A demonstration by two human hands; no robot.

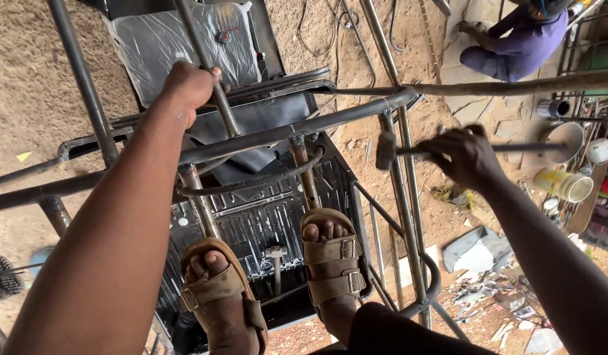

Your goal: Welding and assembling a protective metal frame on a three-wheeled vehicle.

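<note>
Two sandalled feet stand on the vehicle floor pan below, while the left hand wraps a slanted frame tube and the right hand closes round a hammer just beside the welded crossbar joint, seemingly mid-blow.

Bare forearms; tan buckled sandals on feet.

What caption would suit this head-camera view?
Left hand grips a metal tube; right hand holds a hammer beside the frame.
</note>
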